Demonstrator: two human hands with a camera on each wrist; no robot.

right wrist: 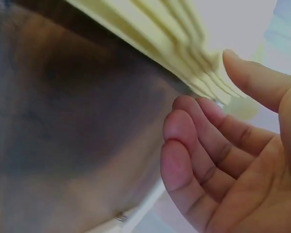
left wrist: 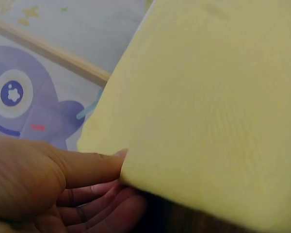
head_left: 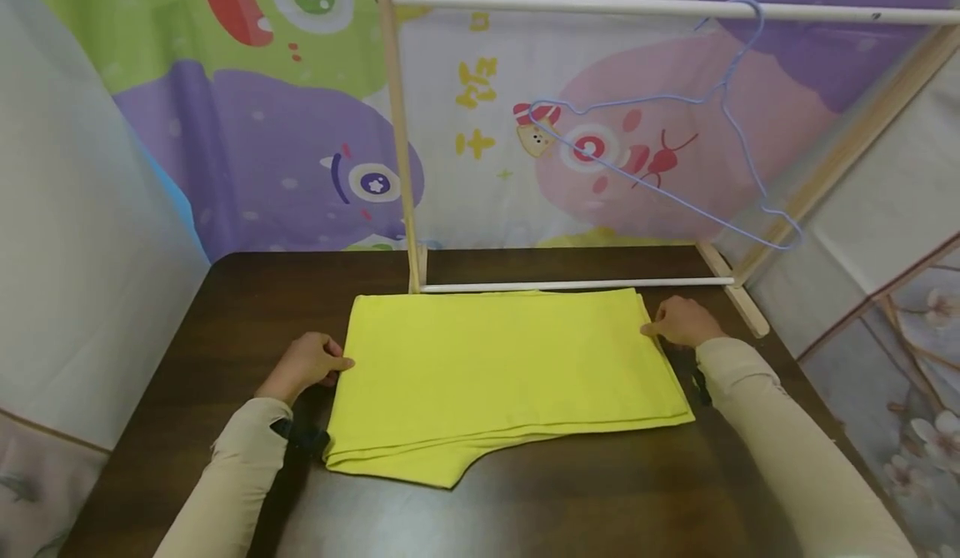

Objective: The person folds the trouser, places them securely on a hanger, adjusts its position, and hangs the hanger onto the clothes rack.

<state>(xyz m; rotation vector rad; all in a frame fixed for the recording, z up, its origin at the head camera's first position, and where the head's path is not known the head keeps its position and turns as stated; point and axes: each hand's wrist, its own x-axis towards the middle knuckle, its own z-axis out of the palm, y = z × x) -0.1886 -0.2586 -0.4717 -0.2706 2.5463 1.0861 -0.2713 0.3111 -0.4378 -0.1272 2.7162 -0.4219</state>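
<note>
Folded yellow garment (head_left: 510, 366) on dark brown table (head_left: 390, 516), between both hands, in front of wood-post rack (head_left: 403, 141). Far edge just beside rack's white lower bar (head_left: 600, 284). Several layers stacked, pointed flap jutting out along near edge, left part. Left hand (head_left: 306, 362) at left edge, clamped on it: thumb on top, fingers below. Right hand (head_left: 684, 322) at right edge, near far corner, thumb against layers, fingers curving underneath; blurry in right wrist view, so can't tell if pinching or only touching. Blue wire hanger (head_left: 725, 86) hooked over white top bar (head_left: 570, 2), tilted. Cartoon-print curtain (head_left: 300, 141) behind.
</note>
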